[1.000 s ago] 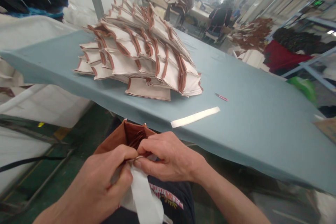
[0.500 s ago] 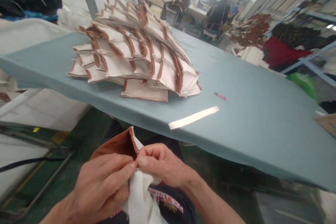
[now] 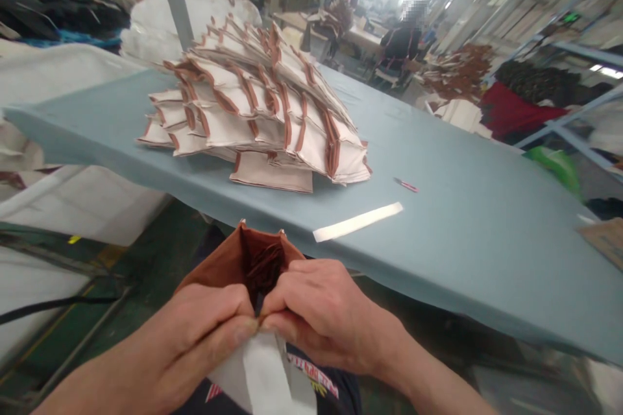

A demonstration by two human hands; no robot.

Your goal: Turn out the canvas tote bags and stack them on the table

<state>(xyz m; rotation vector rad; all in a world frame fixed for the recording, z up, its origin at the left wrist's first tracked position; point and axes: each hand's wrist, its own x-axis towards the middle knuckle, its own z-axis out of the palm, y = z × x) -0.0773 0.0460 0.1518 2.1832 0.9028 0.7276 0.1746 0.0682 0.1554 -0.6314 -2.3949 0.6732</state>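
A fabric bag (image 3: 209,264) with a brown inside and a white outside is in front of my body, below the table's near edge. Its mouth gapes away from me, and dark brown folds show within. My left hand (image 3: 209,331) pinches the near rim between thumb and fingers. Right beside it, my right hand (image 3: 321,318) grips the same rim, the thumbs almost touching. Under my hands a white strip (image 3: 267,373) hangs down the bag's near side. The fingertips hide the exact spot they grip.
A blue-green covered table (image 3: 452,207) stretches ahead. On it lie a big stack of white and brown fabric pieces (image 3: 267,110), a pale strip (image 3: 359,221) and small pink-handled snips (image 3: 406,185). White bins stand at left. A person (image 3: 402,39) sits in the background.
The bag's mouth has turned and spread wider, so its brown inside now shows. My right hand has rolled over, knuckles up, and both hands still pinch the rim.
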